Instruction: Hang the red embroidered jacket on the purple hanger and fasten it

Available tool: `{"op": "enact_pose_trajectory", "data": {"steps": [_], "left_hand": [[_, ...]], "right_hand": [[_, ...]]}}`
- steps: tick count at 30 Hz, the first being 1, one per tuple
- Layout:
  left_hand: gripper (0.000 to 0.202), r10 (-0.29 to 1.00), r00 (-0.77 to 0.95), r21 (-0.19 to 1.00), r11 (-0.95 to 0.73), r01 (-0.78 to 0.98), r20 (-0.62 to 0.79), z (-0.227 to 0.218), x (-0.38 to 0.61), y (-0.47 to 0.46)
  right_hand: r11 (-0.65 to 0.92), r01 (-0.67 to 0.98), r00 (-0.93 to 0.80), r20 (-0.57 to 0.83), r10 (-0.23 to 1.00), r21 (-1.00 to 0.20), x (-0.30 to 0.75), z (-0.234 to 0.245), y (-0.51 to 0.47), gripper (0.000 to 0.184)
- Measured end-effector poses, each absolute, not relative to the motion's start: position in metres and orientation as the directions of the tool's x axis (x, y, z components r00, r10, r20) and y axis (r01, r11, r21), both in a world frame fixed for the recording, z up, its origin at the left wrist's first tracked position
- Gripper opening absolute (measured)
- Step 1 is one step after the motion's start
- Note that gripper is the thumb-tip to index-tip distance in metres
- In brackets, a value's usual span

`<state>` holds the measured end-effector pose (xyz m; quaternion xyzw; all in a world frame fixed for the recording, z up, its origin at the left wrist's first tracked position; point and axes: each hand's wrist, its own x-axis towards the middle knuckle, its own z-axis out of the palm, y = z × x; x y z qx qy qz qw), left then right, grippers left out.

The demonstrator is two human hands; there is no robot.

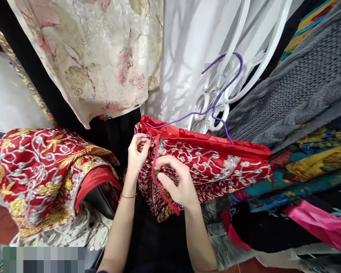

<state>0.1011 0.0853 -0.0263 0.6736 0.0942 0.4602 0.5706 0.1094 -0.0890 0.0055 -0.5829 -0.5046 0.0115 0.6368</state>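
A red garment (199, 159) with silver and gold embroidery and a plain red waistband hangs from a purple wire hanger (193, 113). Out of the waistband's left end comes a red drawstring (155, 170), dangling down in front of the cloth. My left hand (138, 153) is at that left end, thumb and fingertips closed on the garment's edge beside the drawstring. Close to the drawstring, on its right, is my right hand (177, 182). Its thumb and index finger are apart, with nothing seen between them; the other fingers are curled and partly hidden.
Another red embroidered piece (45, 170) lies draped on the left over a dark item. Cream floral cloth (102, 57) hangs at the top. Behind the hanger stands a white curled metal frame (230, 76). Grey knitwear (301, 76) and colourful fabrics (307, 167) crowd the right.
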Motion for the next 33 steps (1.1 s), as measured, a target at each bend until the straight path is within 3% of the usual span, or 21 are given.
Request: {"op": "enact_pose_trajectory", "data": {"steps": [3, 5, 9, 14, 19, 24, 28, 33], "left_hand": [[0.012, 0.548, 0.659, 0.854, -0.258, -0.452, 0.514, -0.022, 0.099, 0.081], [0.013, 0.502, 0.677, 0.842, -0.275, -0.465, 0.538, -0.020, 0.099, 0.079], [0.021, 0.475, 0.676, 0.826, -0.347, -0.445, 0.564, -0.018, 0.098, 0.079], [0.024, 0.486, 0.684, 0.839, -0.320, -0.440, 0.544, -0.011, 0.097, 0.077], [0.025, 0.543, 0.680, 0.868, -0.254, -0.428, 0.494, -0.006, 0.109, 0.076], [0.024, 0.595, 0.627, 0.864, -0.316, -0.392, 0.502, -0.006, 0.118, 0.072], [0.020, 0.626, 0.615, 0.854, -0.173, -0.490, 0.480, -0.011, 0.118, 0.072], [0.017, 0.533, 0.768, 0.838, 0.183, -0.514, 0.355, -0.033, 0.107, 0.095]], "right_hand": [[0.278, 0.364, 0.647, 0.456, 0.611, -0.889, 0.123, 0.004, -0.066, 0.029], [0.255, 0.327, 0.711, 0.414, 0.568, -0.910, 0.131, 0.006, -0.051, 0.030], [0.152, 0.484, 0.731, 0.494, 0.470, -0.862, 0.141, 0.015, -0.037, 0.022], [0.084, 0.636, 0.670, 0.603, 0.434, -0.767, 0.147, 0.022, -0.036, 0.014], [0.168, 0.658, 0.665, 0.672, 0.327, -0.734, 0.150, 0.029, -0.037, 0.017], [0.248, 0.671, 0.643, 0.715, 0.276, -0.699, 0.148, 0.027, -0.041, 0.013], [0.254, 0.638, 0.648, 0.684, 0.334, -0.727, 0.150, 0.018, -0.046, 0.012], [0.300, 0.331, 0.696, 0.446, 0.562, -0.895, 0.166, 0.008, -0.053, 0.026]]}}
